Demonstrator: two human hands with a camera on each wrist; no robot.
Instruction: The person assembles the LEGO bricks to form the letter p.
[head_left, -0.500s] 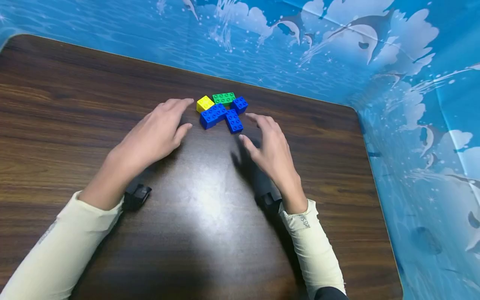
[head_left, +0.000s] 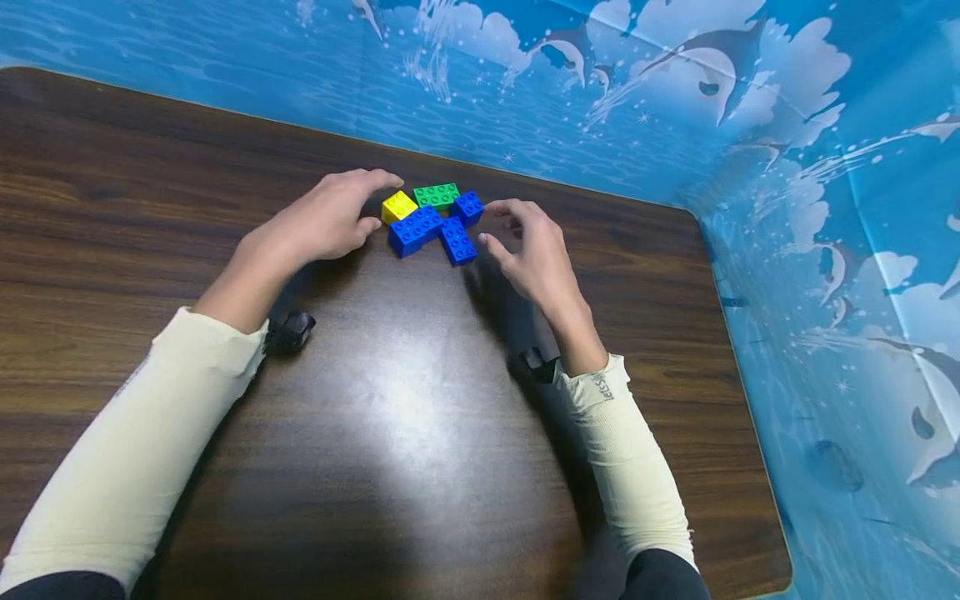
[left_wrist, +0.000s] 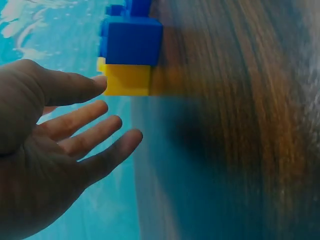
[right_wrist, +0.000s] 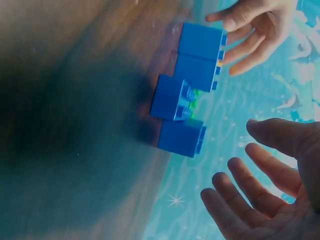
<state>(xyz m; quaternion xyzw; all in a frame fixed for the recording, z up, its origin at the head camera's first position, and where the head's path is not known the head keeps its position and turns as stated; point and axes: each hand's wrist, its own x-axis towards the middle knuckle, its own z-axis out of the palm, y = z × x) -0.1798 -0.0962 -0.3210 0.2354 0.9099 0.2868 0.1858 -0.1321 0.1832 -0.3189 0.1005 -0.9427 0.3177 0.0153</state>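
A small cluster of toy building bricks lies near the far edge of the table. It has a yellow brick [head_left: 399,207] on the left, a green brick [head_left: 436,197] at the back, a long blue brick [head_left: 416,231] in front, another blue brick [head_left: 457,242] angled beside it, and a small blue brick [head_left: 467,208] at the right. My left hand [head_left: 322,218] is just left of the yellow brick, thumb and fingers spread apart, holding nothing. My right hand [head_left: 536,254] hovers right of the small blue brick, its fingers [right_wrist: 240,187] loosely bent with nothing between them.
The dark wood-grain table [head_left: 405,467] has a bright glare patch in its middle. A blue curtain [head_left: 480,100] printed with dolphins stands along the far and right edges. Black wrist cameras [head_left: 291,333] sit under both cream sleeves [head_left: 142,442].
Both hands have reached farther forward. The left now comes up beside the yellow brick, and the right is level with the small blue brick. The bricks keep their arrangement.
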